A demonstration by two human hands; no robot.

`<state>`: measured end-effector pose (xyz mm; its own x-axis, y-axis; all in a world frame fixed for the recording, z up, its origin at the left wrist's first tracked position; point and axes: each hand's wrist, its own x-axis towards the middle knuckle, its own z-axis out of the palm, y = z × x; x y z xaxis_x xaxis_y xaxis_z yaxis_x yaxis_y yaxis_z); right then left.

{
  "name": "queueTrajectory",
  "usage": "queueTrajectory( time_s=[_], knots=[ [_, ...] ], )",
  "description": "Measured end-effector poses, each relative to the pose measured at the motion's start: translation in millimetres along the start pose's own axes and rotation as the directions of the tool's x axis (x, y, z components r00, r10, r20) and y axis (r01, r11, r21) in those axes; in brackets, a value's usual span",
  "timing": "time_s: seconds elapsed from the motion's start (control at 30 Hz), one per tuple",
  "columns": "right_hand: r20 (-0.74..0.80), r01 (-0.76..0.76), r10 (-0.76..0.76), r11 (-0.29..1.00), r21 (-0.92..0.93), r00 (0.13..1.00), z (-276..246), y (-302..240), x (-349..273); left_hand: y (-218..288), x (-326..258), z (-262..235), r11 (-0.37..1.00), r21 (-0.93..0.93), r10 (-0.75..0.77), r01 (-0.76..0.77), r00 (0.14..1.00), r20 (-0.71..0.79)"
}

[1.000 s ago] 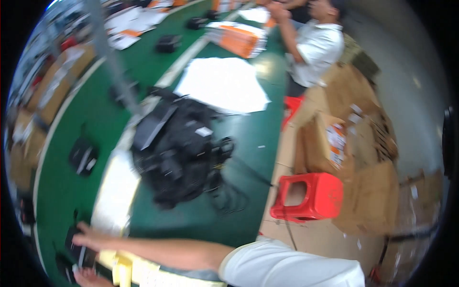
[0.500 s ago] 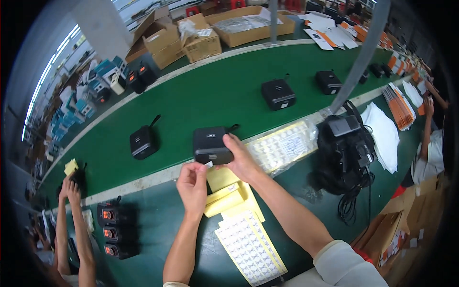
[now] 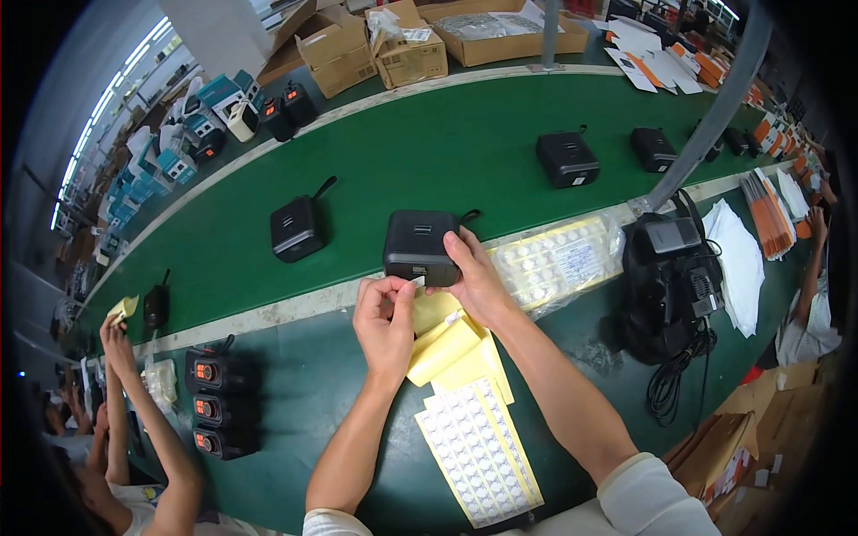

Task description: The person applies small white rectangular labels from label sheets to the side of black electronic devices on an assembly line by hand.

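Observation:
A black box-shaped device (image 3: 416, 234) with a wrist strap is tilted up over the near edge of the green belt. My right hand (image 3: 478, 279) grips its right side, thumb on the upper edge. At its lower front face, my left hand (image 3: 386, 323) pinches a small white sticker (image 3: 417, 281) between thumb and forefinger; whether the sticker touches the device I cannot tell. Below my hands lie folded yellow backing paper (image 3: 445, 347) and a sheet of round-patterned white stickers (image 3: 478, 456). A plastic-wrapped pack of sticker sheets (image 3: 563, 259) lies beside my right wrist.
Similar black devices (image 3: 298, 229) stand along the green belt (image 3: 429, 143). Three devices with orange-lit fronts (image 3: 210, 409) are at the left. A black bag with cables (image 3: 670, 286) and a metal pole (image 3: 715, 107) stand right. A co-worker's hand (image 3: 114, 335) holds yellow paper (image 3: 123, 308) at far left.
The view has shifted, so most things sit higher and many farther right. My hands keep their hold on device and sticker. The co-worker's hand has come away from a black device with yellow paper.

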<state>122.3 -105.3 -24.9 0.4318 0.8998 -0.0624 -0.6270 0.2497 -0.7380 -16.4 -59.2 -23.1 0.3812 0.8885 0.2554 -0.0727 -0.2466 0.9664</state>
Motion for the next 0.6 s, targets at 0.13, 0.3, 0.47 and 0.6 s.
queueTrajectory(
  time_s=[0.13, 0.3, 0.47, 0.6],
  knots=[
    [-0.015, 0.006, -0.006, 1.000, 0.002, 1.000, 3.0, 1.8, -1.0, -3.0, 0.1, -1.6, 1.000, 0.005, -0.003, 0.003, 1.000, -0.013],
    [-0.026, 0.015, -0.016, 1.000, -0.024, 1.000, 1.5, 1.7, -1.9, -7.1, 0.3, 1.4, 0.999, 0.035, 0.015, -0.014, 0.999, -0.039],
    [0.004, 0.005, -0.005, 0.999, -0.040, 1.000, 0.7, 6.7, 0.4, -12.3, -1.2, -0.4, 0.993, 0.088, 0.079, -0.073, 0.995, -0.068],
    [-0.041, 0.020, -0.023, 0.998, -0.064, 0.999, -4.1, 7.6, -0.4, -4.5, 0.1, 2.4, 0.868, 0.381, 0.346, -0.318, 0.938, -0.006]
  ],
)
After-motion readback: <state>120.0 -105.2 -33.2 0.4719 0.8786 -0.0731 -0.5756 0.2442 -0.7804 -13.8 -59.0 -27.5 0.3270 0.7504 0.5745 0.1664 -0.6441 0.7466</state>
